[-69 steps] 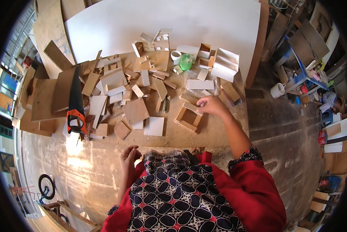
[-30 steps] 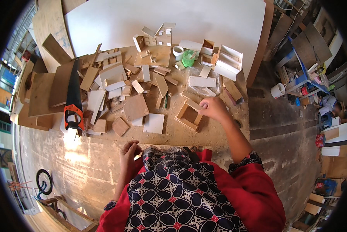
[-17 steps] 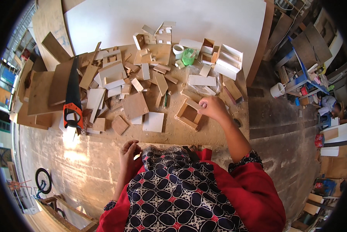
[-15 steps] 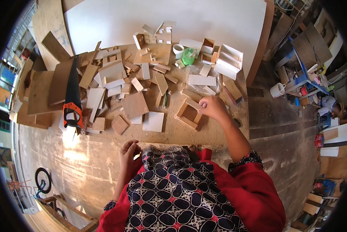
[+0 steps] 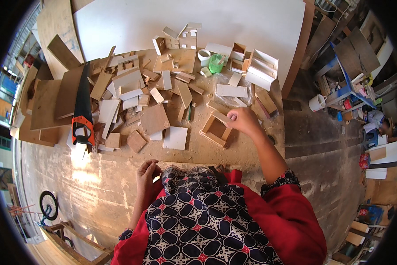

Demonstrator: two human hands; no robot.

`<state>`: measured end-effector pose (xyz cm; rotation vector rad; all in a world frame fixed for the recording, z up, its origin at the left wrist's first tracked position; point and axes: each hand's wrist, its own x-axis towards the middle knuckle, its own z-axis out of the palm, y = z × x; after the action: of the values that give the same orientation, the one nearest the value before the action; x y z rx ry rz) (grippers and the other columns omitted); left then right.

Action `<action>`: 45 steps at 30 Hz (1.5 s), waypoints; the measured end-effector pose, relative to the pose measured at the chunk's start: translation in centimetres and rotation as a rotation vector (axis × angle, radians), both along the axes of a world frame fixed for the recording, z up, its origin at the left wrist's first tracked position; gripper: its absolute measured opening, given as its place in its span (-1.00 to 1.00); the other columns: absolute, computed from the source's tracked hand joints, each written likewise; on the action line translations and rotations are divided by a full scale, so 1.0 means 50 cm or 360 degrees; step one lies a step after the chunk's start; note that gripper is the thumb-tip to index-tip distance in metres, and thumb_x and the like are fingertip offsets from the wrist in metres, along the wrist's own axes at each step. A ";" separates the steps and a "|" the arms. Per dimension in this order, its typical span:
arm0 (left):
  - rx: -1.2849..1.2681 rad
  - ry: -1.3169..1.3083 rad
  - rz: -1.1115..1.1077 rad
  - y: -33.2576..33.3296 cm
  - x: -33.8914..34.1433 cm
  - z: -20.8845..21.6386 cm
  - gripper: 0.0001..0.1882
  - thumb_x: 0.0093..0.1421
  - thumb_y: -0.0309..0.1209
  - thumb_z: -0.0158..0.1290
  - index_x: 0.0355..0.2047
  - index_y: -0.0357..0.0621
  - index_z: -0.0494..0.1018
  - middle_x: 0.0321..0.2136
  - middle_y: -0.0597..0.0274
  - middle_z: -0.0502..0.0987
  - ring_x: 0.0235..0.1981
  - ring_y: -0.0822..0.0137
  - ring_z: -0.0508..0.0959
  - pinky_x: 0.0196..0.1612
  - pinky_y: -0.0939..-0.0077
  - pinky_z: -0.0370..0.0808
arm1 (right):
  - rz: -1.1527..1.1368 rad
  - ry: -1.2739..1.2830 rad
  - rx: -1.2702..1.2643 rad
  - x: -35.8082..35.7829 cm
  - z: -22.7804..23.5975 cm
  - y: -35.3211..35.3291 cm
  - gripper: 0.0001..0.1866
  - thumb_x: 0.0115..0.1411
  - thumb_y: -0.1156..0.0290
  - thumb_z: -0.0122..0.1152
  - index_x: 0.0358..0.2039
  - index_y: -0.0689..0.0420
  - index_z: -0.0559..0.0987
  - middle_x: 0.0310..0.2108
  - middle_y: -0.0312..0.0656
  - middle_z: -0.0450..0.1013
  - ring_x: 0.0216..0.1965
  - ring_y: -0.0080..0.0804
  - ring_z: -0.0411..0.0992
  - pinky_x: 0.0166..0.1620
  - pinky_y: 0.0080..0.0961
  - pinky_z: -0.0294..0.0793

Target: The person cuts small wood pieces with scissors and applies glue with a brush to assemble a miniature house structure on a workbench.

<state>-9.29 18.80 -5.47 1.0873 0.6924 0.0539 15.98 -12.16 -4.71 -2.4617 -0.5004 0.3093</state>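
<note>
A small open wooden box [image 5: 214, 140], with low plain walls, rests tilted in the picture near the table's front right. At its right corner, my right hand [image 5: 244, 121] is closed in a pinch on the upper edge. Just behind the box lies a short wooden strip [image 5: 218, 107]. My left hand [image 5: 148, 171] hangs by the table's front edge, fingers curled together, with nothing visible in them. Nearest to it on the table are a white square panel [image 5: 175, 138] and a small brown wooden block [image 5: 137, 141].
Wood offcuts [image 5: 127, 84] heap the table's left half, beside an orange-handled handsaw [image 5: 83, 128]. Towards the back stand a white cup [image 5: 203, 56], a green plastic cup [image 5: 215, 64] and a white compartment box [image 5: 263, 70]. Someone [image 5: 377, 121] sits low at far right.
Almost nothing differs. My right hand has shifted very slightly at the box's corner, and my left hand stays by the table edge.
</note>
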 end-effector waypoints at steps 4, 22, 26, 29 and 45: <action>-0.0016 -0.0006 0.0009 -0.002 0.000 0.001 -0.85 0.27 -0.44 -0.03 -0.21 -0.24 0.46 -0.53 0.33 0.47 -0.50 0.53 0.44 -0.37 0.65 0.42 | 0.0022 -0.0003 0.0007 0.002 0.004 0.003 -0.66 -0.22 0.25 0.43 -0.37 0.09 0.65 -0.46 -0.14 0.57 -0.40 -0.23 0.55 -0.29 -0.36 0.51; -0.0092 0.0071 0.0030 -0.008 0.003 0.017 -0.84 0.28 -0.44 -0.04 -0.19 -0.26 0.41 -0.52 0.32 0.41 -0.49 0.49 0.43 -0.41 0.63 0.44 | 0.0730 -0.0434 0.0201 -0.026 0.040 -0.033 -0.73 -0.15 0.53 0.26 -0.36 0.00 0.68 -0.17 -0.22 0.44 -0.14 -0.22 0.42 -0.05 -0.35 0.44; -0.0069 0.0031 -0.0008 -0.006 0.003 0.006 -0.84 0.28 -0.43 -0.04 -0.19 -0.25 0.41 -0.52 0.32 0.41 -0.49 0.49 0.43 -0.42 0.64 0.44 | 0.0768 -0.0364 0.0152 -0.027 0.030 -0.032 -0.71 -0.16 0.53 0.26 -0.35 -0.01 0.68 -0.16 -0.23 0.44 -0.11 -0.23 0.41 -0.03 -0.36 0.43; -0.0049 0.0045 -0.0012 -0.007 0.003 0.004 -0.84 0.28 -0.43 -0.03 -0.19 -0.24 0.42 -0.52 0.33 0.42 -0.50 0.50 0.43 -0.42 0.64 0.43 | 0.0767 -0.0364 0.0160 -0.027 0.025 -0.032 -0.71 -0.16 0.53 0.27 -0.34 -0.02 0.68 -0.16 -0.24 0.44 -0.11 -0.24 0.41 -0.04 -0.36 0.44; -0.0087 0.0065 -0.0012 -0.016 0.010 0.008 -0.83 0.29 -0.45 -0.06 -0.18 -0.27 0.41 -0.52 0.33 0.39 -0.49 0.51 0.41 -0.39 0.64 0.41 | 0.0657 -0.0397 0.0182 -0.034 0.019 -0.039 -0.70 -0.17 0.56 0.27 -0.35 -0.01 0.68 -0.18 -0.22 0.45 -0.08 -0.22 0.40 -0.02 -0.34 0.42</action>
<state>-8.79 17.98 -5.07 1.0409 0.7222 0.0063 14.28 -14.12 -3.77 -2.2812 -1.1062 0.1311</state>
